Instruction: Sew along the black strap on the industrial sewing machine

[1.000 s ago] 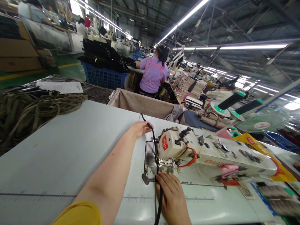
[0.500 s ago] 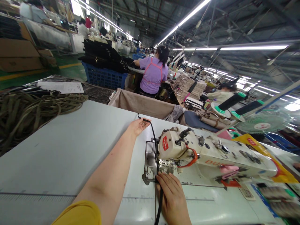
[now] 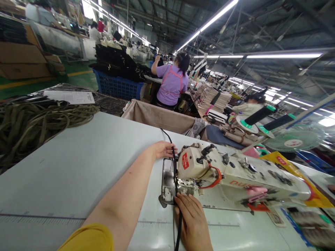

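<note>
A thin black strap [image 3: 173, 164] runs across the white table [image 3: 78, 164], under the head of a cream sewing machine [image 3: 225, 172]. My left hand [image 3: 164, 150] reaches past the machine and grips the strap behind the needle. My right hand [image 3: 192, 221] lies flat in front of the metal needle plate [image 3: 166, 186], pressing the strap's near part [image 3: 179, 230] against the table. The far end of the strap drops over the table's back edge.
A heap of olive straps [image 3: 39, 120] lies at the table's left. A beige cloth bin [image 3: 159, 116] stands behind the table. Beyond it a person in a purple top [image 3: 172, 83] works beside a blue crate [image 3: 117, 87]. Thread spools [image 3: 258, 116] and a fan [image 3: 293, 137] stand at right.
My left hand drew back along the strap toward the machine, from the table's far edge to just behind the needle. My right hand stayed in place.
</note>
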The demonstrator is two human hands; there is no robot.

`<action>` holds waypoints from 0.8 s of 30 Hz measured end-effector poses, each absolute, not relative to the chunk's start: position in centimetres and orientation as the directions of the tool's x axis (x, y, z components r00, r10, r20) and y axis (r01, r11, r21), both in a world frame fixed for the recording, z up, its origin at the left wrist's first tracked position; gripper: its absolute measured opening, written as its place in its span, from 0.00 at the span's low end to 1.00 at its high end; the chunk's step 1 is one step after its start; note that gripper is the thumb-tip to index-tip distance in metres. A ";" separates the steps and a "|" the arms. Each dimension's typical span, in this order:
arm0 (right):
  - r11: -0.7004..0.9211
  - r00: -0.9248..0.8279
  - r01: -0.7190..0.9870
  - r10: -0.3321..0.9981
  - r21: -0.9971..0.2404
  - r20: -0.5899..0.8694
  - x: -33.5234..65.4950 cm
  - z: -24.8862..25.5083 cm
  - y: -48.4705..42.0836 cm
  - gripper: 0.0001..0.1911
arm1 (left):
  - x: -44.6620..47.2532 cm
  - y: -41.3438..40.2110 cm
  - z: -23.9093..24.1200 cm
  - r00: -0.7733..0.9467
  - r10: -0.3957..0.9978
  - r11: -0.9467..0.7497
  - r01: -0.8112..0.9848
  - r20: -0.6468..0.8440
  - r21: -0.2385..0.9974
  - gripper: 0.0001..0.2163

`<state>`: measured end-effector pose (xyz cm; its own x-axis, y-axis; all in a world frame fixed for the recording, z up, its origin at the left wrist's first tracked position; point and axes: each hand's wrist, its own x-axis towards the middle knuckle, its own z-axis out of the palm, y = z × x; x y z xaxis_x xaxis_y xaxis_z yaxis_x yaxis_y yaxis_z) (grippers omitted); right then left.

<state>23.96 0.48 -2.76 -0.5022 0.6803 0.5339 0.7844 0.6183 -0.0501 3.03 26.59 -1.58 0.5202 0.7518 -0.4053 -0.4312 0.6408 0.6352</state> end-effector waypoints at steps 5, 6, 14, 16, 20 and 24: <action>0.616 -0.501 0.786 0.678 -0.045 0.538 23.9 -3.0 0.5 0.16 | 4.1 25.9 -2.3 0.633 0.661 0.667 -0.251 -0.403 0.701 0.05; 0.616 -0.503 0.787 0.679 -0.041 0.535 23.9 -3.0 0.5 0.16 | 4.2 26.0 -2.4 0.640 0.650 0.669 -0.226 -0.410 0.709 0.05; 0.617 -0.502 0.784 0.687 -0.059 0.525 23.8 -2.6 0.5 0.16 | 3.6 27.0 -2.5 0.557 0.720 0.619 -0.245 -0.414 0.746 0.06; 0.618 -0.502 0.784 0.690 -0.062 0.521 23.9 -2.6 0.5 0.17 | 3.3 27.1 -2.4 0.518 0.749 0.602 -0.271 -0.413 0.752 0.07; 0.619 -0.510 0.784 0.684 -0.044 0.521 24.0 -2.7 0.5 0.16 | 2.8 27.0 -1.9 0.435 0.805 0.560 -0.328 -0.404 0.761 0.09; 0.621 -0.516 0.783 0.678 -0.032 0.524 24.0 -2.8 0.5 0.16 | 2.6 26.8 -1.3 0.357 0.848 0.516 -0.387 -0.392 0.764 0.11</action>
<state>23.99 0.49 -2.79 -0.5160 0.6776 0.5240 0.7829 0.6213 -0.0325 2.56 26.75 -1.28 0.3574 0.8479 -0.3916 -0.3872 0.5161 0.7641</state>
